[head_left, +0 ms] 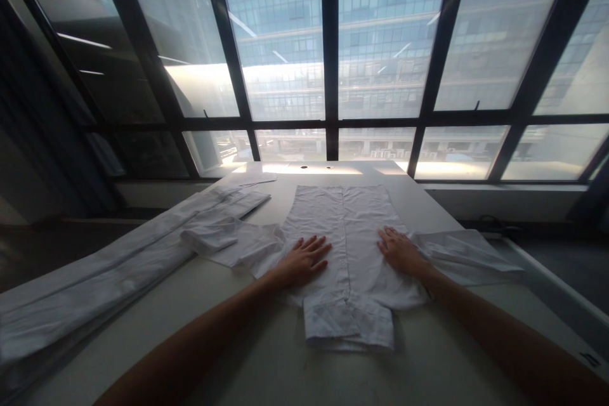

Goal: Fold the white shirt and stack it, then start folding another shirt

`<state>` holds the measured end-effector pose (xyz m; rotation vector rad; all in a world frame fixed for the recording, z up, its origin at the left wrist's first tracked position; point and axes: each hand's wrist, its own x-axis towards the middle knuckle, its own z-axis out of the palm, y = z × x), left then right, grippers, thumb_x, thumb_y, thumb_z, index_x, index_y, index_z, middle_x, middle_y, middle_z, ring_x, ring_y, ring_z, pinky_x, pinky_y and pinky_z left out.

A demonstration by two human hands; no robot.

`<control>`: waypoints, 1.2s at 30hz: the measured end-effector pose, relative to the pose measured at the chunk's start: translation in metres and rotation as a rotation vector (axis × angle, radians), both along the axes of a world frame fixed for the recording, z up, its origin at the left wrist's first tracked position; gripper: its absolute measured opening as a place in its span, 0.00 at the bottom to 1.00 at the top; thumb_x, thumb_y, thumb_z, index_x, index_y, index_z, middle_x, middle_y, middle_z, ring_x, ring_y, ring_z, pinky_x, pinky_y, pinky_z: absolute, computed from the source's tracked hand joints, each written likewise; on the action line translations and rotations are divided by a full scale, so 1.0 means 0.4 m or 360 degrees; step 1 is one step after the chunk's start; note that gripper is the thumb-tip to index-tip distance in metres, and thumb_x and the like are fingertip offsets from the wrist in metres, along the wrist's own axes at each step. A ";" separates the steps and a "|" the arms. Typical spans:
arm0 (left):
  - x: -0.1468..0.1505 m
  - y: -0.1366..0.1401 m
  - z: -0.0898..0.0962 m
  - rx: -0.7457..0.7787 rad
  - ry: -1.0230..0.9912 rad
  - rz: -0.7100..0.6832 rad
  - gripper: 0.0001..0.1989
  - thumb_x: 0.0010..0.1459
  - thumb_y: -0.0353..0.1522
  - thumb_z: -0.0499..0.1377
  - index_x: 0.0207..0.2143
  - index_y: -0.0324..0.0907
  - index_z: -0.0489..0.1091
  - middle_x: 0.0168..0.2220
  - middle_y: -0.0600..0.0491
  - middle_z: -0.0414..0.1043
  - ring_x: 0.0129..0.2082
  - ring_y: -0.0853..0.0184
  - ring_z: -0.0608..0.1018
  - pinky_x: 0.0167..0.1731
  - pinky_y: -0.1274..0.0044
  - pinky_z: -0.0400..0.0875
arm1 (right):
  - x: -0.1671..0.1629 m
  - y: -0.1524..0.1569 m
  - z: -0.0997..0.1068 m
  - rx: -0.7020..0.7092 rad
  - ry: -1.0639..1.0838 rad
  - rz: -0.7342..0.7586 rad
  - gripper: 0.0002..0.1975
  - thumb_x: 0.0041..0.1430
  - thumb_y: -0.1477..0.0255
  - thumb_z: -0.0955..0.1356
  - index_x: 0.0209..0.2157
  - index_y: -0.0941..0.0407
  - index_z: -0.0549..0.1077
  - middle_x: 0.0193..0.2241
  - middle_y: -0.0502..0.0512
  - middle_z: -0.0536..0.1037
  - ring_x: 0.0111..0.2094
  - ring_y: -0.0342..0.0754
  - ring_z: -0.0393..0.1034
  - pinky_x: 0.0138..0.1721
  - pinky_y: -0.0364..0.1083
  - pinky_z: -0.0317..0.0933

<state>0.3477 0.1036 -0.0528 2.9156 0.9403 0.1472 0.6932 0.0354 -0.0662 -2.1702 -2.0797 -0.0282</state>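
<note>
A white button-front shirt lies spread on the white table, its collar toward me and its hem at the far side. The left sleeve is crumpled outward, while the right sleeve stretches out flatter. My left hand rests flat on the shirt, left of the button placket, fingers spread. On the other side of the placket, near the shirt's right edge, my right hand presses down with its fingers stretched out. Neither hand grips the cloth.
Folded white garments lie in a long stack along the table's left side. The white table reaches toward a wall of dark-framed windows. A dark curtain hangs at the left.
</note>
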 end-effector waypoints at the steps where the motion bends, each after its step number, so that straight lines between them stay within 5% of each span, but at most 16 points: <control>1: 0.001 0.000 0.001 0.0002 0.0003 0.0003 0.32 0.74 0.52 0.40 0.74 0.53 0.51 0.75 0.50 0.47 0.75 0.53 0.49 0.70 0.54 0.44 | -0.004 -0.005 0.002 -0.0007 -0.0013 -0.0008 0.29 0.74 0.65 0.56 0.69 0.66 0.62 0.70 0.71 0.59 0.72 0.60 0.50 0.70 0.57 0.44; 7: 0.004 -0.006 0.008 -0.0016 0.0020 0.0017 0.32 0.74 0.52 0.40 0.74 0.53 0.51 0.75 0.49 0.46 0.75 0.53 0.49 0.70 0.54 0.43 | -0.091 -0.062 0.008 -0.0082 0.0086 0.0060 0.30 0.74 0.63 0.56 0.70 0.64 0.60 0.71 0.74 0.55 0.73 0.65 0.44 0.69 0.65 0.43; 14: 0.004 -0.012 0.012 -0.0007 -0.0022 0.0006 0.31 0.75 0.51 0.42 0.74 0.52 0.53 0.75 0.48 0.48 0.75 0.52 0.50 0.70 0.54 0.44 | -0.178 -0.092 0.027 -0.0139 0.0351 0.0763 0.31 0.74 0.59 0.57 0.72 0.56 0.58 0.74 0.63 0.50 0.75 0.57 0.40 0.72 0.60 0.36; 29: 0.003 -0.003 0.006 -0.0008 -0.0025 0.0007 0.31 0.74 0.52 0.41 0.74 0.52 0.53 0.74 0.48 0.49 0.74 0.53 0.51 0.70 0.55 0.45 | -0.068 -0.015 0.009 -0.0070 0.0265 0.0134 0.30 0.74 0.63 0.57 0.71 0.62 0.59 0.73 0.67 0.54 0.74 0.57 0.44 0.71 0.58 0.39; 36: 0.005 -0.005 0.011 -0.0024 -0.0017 0.0007 0.31 0.75 0.51 0.42 0.74 0.51 0.53 0.74 0.48 0.48 0.74 0.52 0.51 0.70 0.54 0.45 | -0.067 -0.016 0.018 -0.0044 0.0188 0.0069 0.29 0.74 0.65 0.57 0.70 0.63 0.61 0.72 0.69 0.55 0.73 0.60 0.46 0.70 0.59 0.42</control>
